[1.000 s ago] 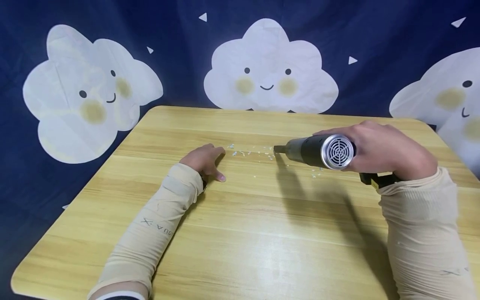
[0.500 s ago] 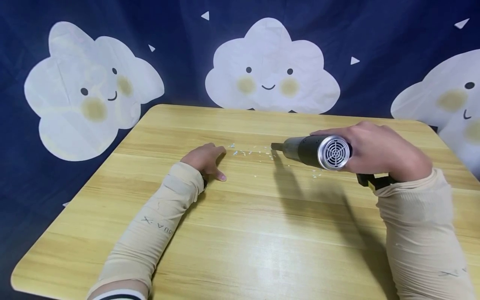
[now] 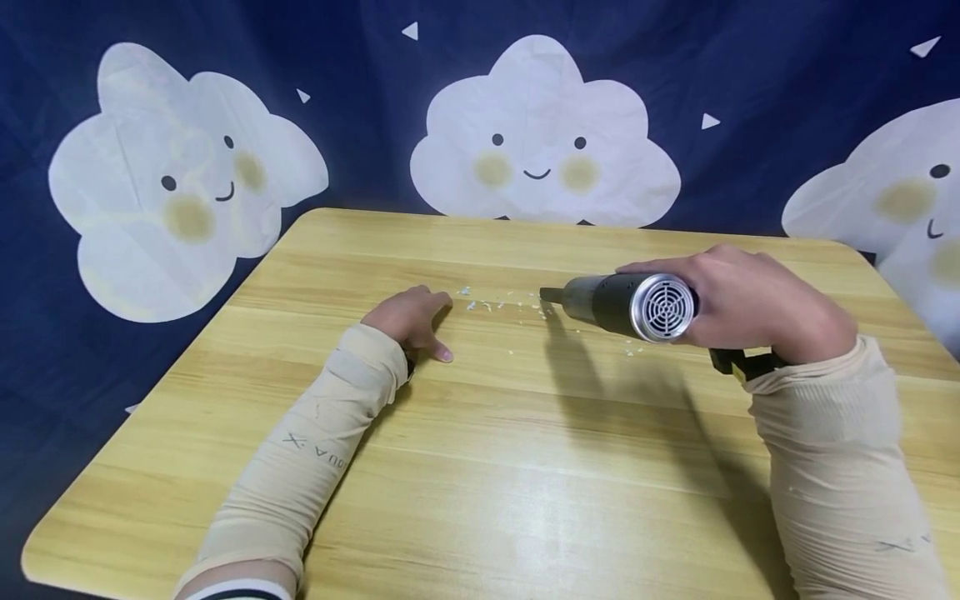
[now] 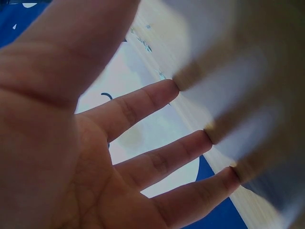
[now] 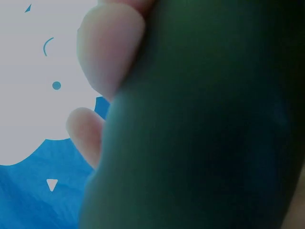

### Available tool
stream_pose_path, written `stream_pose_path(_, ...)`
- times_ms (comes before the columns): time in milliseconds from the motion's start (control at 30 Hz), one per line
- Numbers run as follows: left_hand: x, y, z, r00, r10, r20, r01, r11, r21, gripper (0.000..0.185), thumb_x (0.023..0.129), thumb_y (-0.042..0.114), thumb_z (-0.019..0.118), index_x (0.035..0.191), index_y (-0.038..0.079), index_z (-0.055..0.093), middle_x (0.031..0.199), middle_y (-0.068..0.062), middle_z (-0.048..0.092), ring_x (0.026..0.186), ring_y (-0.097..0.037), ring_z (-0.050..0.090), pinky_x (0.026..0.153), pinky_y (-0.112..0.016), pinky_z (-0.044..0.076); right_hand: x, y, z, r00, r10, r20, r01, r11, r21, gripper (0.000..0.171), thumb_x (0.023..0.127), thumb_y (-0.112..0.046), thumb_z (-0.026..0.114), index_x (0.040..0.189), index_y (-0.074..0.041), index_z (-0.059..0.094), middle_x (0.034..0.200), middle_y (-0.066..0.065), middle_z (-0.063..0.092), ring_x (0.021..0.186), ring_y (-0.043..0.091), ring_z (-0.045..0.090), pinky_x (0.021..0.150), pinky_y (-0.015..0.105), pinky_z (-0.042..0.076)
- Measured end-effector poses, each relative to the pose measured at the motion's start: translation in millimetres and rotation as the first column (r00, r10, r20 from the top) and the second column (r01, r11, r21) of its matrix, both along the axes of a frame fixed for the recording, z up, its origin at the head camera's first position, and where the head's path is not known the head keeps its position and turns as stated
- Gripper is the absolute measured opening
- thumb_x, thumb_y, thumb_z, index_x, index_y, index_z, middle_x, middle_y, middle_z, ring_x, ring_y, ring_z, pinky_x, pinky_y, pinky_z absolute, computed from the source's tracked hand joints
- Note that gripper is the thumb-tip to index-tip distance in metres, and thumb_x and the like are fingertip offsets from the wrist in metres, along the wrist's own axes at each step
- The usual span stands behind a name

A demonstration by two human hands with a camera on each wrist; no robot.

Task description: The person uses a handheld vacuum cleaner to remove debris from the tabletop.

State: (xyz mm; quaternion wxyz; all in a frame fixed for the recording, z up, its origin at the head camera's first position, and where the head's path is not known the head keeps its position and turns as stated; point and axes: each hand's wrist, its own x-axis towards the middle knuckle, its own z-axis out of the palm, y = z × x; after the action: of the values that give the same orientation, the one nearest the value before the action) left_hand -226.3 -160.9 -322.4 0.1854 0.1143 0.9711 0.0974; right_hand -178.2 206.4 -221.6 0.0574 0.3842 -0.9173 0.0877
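My right hand [image 3: 757, 300] grips a black and silver handheld vacuum cleaner [image 3: 615, 304], its round vent facing me. The dark narrow nozzle [image 3: 552, 295] points left and down at scattered small pale bits [image 3: 486, 306], blue and whitish, like paper scraps. In the right wrist view the vacuum's dark body [image 5: 190, 119] fills most of the frame, with fingertips [image 5: 112, 47] curled round its edge. My left hand [image 3: 408, 318] rests on the tabletop left of the bits, holding nothing. Its fingers [image 4: 143, 107] are spread and their tips touch the wood in the left wrist view.
The light wooden table [image 3: 480, 467] has rounded corners. A few more bits [image 3: 630, 350] lie below the vacuum's body. Behind the table hangs a dark blue cloth [image 3: 360, 100] with white smiling clouds.
My right hand has shifted the vacuum slightly left, bringing its nozzle a little farther over the bits. My left hand stays in place.
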Motion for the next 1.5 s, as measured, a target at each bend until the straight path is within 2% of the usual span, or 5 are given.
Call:
stream_pose_path(667,0.4,0,1.0,1.0,0.009,0.007,-0.009,1.0,-0.005,0.085,0.069,0.039,0.087,0.14,0.013,0.047,0.129,-0.015,0.048,0.111,-0.029,0.05,0.094,-0.045,0.043,-0.5,-2,0.1,1.0,-0.023,-0.009,0.023,1.0,-0.017,0.07,0.064,-0.017,0.083,0.131,-0.021,0.062,0.084,-0.001,0.069,0.062,0.014,0.054,0.061,0.041,0.047)
stream_pose_path(933,1.0,-1,1.0,1.0,0.009,0.004,-0.009,1.0,-0.006,0.084,0.069,0.039,0.087,0.14,0.013,0.048,0.128,-0.015,0.049,0.109,-0.028,0.05,0.093,-0.044,0.044,-5.4,-6,-4.2,0.999,0.031,-0.015,-0.031,0.999,-0.017,0.066,0.066,-0.018,0.082,0.13,-0.017,0.063,0.086,-0.001,0.07,0.06,0.013,0.054,0.061,0.04,0.048)
stream_pose_path(1167,0.1,-1,1.2,1.0,0.008,0.013,-0.008,1.0,-0.005,0.084,0.07,0.039,0.087,0.139,0.012,0.048,0.127,-0.015,0.048,0.109,-0.028,0.049,0.093,-0.044,0.043,-5.2,-6,-3.8,1.0,0.016,0.009,-0.016,1.0,-0.017,0.068,0.066,-0.02,0.083,0.13,-0.02,0.062,0.088,-0.002,0.07,0.063,0.013,0.056,0.061,0.041,0.049)
stream_pose_path(1367,-0.3,-2,0.6,1.0,0.007,0.01,-0.007,1.0,-0.003,0.085,0.07,0.039,0.087,0.14,0.013,0.047,0.129,-0.015,0.048,0.112,-0.029,0.049,0.095,-0.045,0.043,-3.9,-9,-3.3,1.0,0.012,-0.004,-0.013,1.0,-0.011,0.066,0.067,-0.021,0.082,0.13,-0.022,0.062,0.081,-0.004,0.068,0.062,0.013,0.056,0.06,0.04,0.048)
stream_pose_path(1500,0.4,-1,0.7,1.0,0.013,0.017,-0.013,1.0,0.001,0.085,0.07,0.039,0.086,0.141,0.013,0.046,0.13,-0.015,0.047,0.112,-0.029,0.049,0.095,-0.045,0.043,-3.4,-11,-3.8,1.0,-0.01,0.004,0.01,1.0,0.01,0.067,0.067,-0.024,0.083,0.131,-0.024,0.062,0.086,-0.002,0.069,0.066,0.016,0.058,0.057,0.041,0.047)
